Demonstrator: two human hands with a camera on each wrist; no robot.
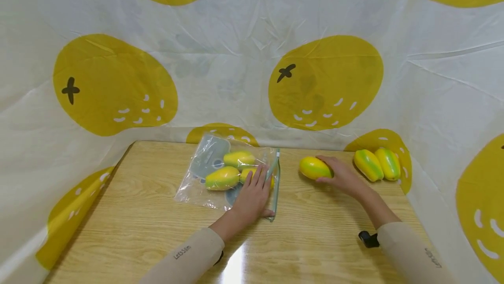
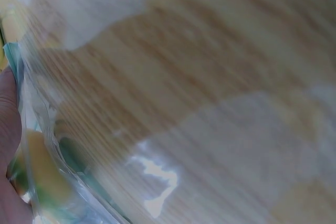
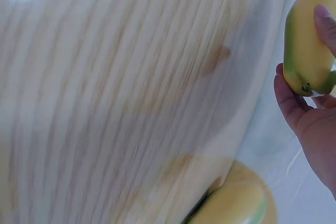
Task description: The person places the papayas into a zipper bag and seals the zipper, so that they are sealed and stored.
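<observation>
A clear zip bag (image 1: 197,190) with a green-edged mouth lies on the table, holding at least three yellow-green papayas (image 1: 222,179). Across the bag near its mouth rests my left hand (image 1: 250,198), fingers straight and partly covering one papaya. In the left wrist view, that hand (image 2: 9,129) touches the bag's edge beside a papaya (image 2: 47,174). My right hand (image 1: 340,174) grips another papaya (image 1: 315,168) to the right of the bag. Thumb and fingers of the right hand (image 3: 317,124) lie on opposite sides of this papaya (image 3: 307,43) in the right wrist view.
Two more papayas (image 1: 368,165) lie side by side at the table's back right corner. White cloth (image 1: 220,78) printed with large yellow fruits hangs behind and along both sides of the wooden table (image 1: 130,218).
</observation>
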